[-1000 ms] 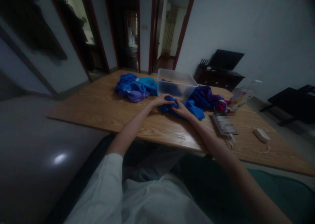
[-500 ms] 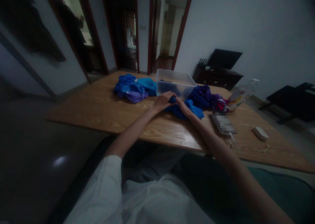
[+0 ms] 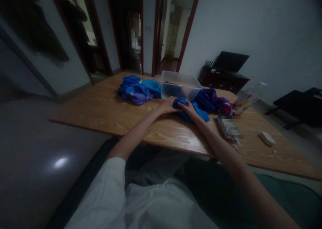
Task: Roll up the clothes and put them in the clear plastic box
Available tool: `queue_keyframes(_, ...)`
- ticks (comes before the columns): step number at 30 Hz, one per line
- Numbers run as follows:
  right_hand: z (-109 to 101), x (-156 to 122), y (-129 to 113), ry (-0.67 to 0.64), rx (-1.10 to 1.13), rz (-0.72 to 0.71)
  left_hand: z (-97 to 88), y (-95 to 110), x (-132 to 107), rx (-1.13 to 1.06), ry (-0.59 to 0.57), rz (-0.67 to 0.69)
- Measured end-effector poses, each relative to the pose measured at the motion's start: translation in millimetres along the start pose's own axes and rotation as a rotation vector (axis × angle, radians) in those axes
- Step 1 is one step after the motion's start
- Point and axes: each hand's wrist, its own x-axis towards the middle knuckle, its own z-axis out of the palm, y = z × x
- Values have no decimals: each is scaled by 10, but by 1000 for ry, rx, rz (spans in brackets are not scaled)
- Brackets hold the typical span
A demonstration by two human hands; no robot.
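Note:
Both of my hands are on a blue cloth [image 3: 200, 113] lying on the table in front of the clear plastic box [image 3: 173, 91]. My left hand [image 3: 167, 105] is curled around the left side of its bunched, rounded end. From the right, my right hand [image 3: 190, 109] grips the same bunch, its fingers bent over the top. The rest of the cloth spreads flat and creased to the right, partly under my right wrist. What garment it is, if any, I cannot make out.
Blue and purple cloths [image 3: 137, 90] are heaped left of the box, dark purple ones [image 3: 208, 99] to its right. A plastic bottle [image 3: 249, 96], a corded pouch-like item [image 3: 228, 126] and a white mouse-shaped object [image 3: 267, 139] are on the wooden table [image 3: 100, 111]. A person [image 3: 76, 24] stands in a doorway.
The bunched end of the blue cloth now shows as a larger, rounder bundle between my hands. My hands have moved slightly apart around it. The view has shifted a little.

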Motion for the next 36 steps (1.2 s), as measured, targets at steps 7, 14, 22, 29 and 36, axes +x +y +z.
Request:
queue_keyframes(7,7,-41,76,-17,-85,-33,-103,-51,32,-141,-128,-79)
queue_keyframes(14,112,-143,136,-38,-331,-214,-122,-45,-17,-79,-177,-114)
queue_keyframes(22,88,-128,162,-56,-375,-339,-69,-70,-23,-115,-126,-108)
queue_keyframes(29,24,-143,19,-212,-303,-342,-20,-109,0,-111,-34,-84)
queue_keyframes(36,-12,-157,-111,-262,-208,-212,-92,-17,-35,-54,-4,-52)
